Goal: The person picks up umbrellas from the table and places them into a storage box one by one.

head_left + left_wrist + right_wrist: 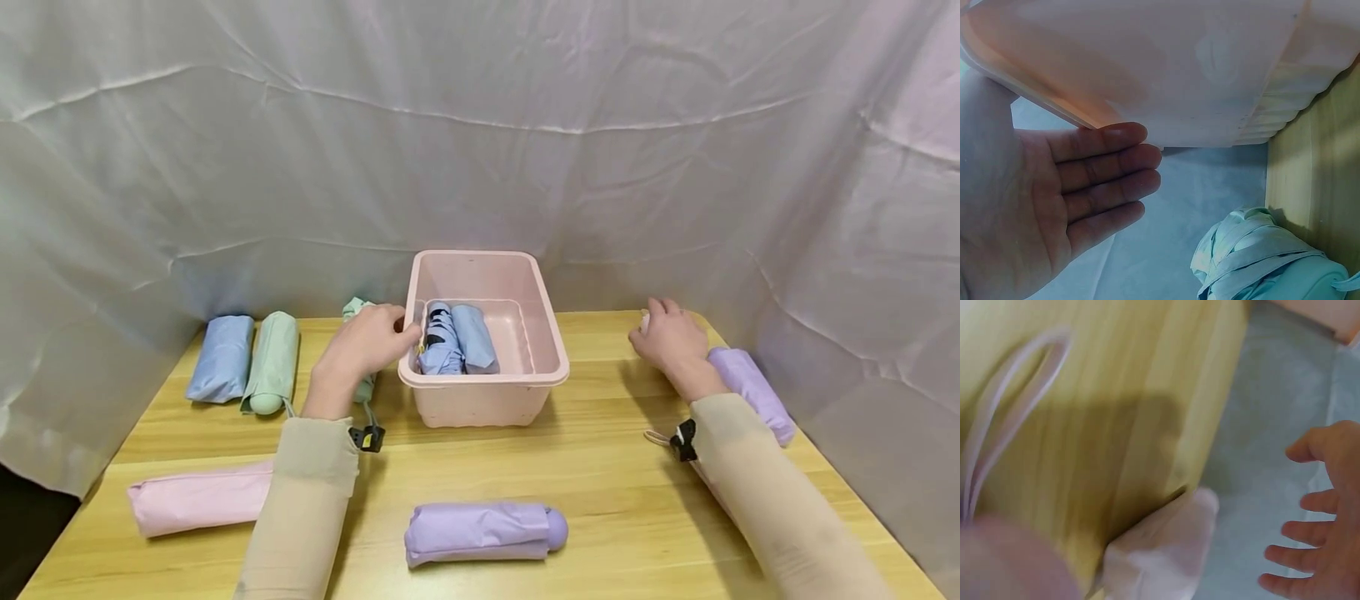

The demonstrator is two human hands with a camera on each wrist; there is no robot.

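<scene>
table: wooden top, white cloth draped behind and at the sides; i count folded umbrellas scattered round it.
pink bin: middle back of the table, two blue folded umbrellas lying inside, left half.
left hand: fingers straight and relaxed against the bin's left wall and rim, gripping nothing. risk as i judge it: a careless push could slide the bin.
right hand: fingers spread, hovering at the far right of the table, holding nothing; a small pale thing at its fingertips, can't identify.
green umbrella: just under the left hand; the wrist could knock it.
lilac umbrella: beside the right forearm, near the edge; a sleeve brush might roll it off.
</scene>
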